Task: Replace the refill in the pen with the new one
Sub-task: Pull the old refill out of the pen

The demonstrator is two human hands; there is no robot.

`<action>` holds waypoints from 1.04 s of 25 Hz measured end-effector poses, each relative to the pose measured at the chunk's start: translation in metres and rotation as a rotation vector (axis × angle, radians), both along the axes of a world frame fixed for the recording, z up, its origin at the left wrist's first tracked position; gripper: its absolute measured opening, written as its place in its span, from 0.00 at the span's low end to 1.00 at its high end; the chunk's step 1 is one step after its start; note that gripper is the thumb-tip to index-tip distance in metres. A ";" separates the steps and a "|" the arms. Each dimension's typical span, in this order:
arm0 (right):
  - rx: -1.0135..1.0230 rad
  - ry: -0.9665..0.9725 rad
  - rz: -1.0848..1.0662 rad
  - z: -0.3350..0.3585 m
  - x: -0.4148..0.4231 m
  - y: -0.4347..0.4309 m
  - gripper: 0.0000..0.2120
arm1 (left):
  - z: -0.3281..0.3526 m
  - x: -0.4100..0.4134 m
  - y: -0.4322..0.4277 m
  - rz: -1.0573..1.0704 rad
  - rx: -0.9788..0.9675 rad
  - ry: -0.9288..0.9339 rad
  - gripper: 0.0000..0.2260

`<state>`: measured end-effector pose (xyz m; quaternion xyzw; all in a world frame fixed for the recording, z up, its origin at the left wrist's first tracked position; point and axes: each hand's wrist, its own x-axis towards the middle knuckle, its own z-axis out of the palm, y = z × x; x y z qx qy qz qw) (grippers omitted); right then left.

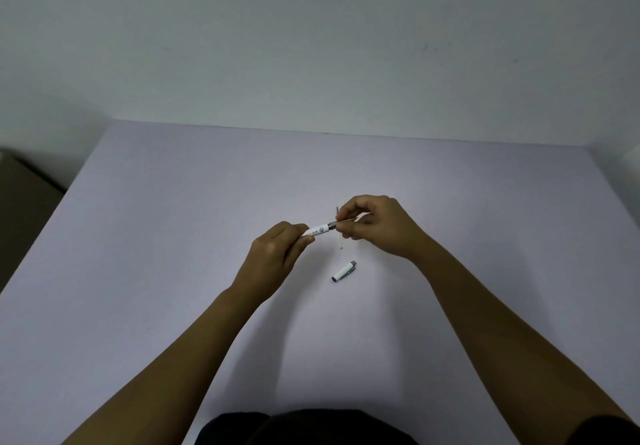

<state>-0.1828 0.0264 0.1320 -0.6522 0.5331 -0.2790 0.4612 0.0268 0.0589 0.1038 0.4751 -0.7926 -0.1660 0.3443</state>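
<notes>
A white pen barrel (319,229) with a grey metal ring at its right end is held above the table, between both hands. My left hand (277,254) grips its left end. My right hand (374,224) pinches the pen's front section at the ring, with a pale slim part showing between its fingers. A thin translucent refill (340,242) lies on the table just below my right hand, partly hidden by it. The white pen cap (344,271) with a grey end lies on the table nearer to me.
The pale lilac table (173,236) meets a plain wall at its far edge. A dark brown object (24,202) stands off the table's left side. My dark clothing shows at the bottom edge.
</notes>
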 end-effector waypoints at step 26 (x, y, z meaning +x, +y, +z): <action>0.026 -0.242 -0.149 0.004 0.002 0.003 0.06 | -0.004 0.000 0.000 0.062 0.026 0.010 0.06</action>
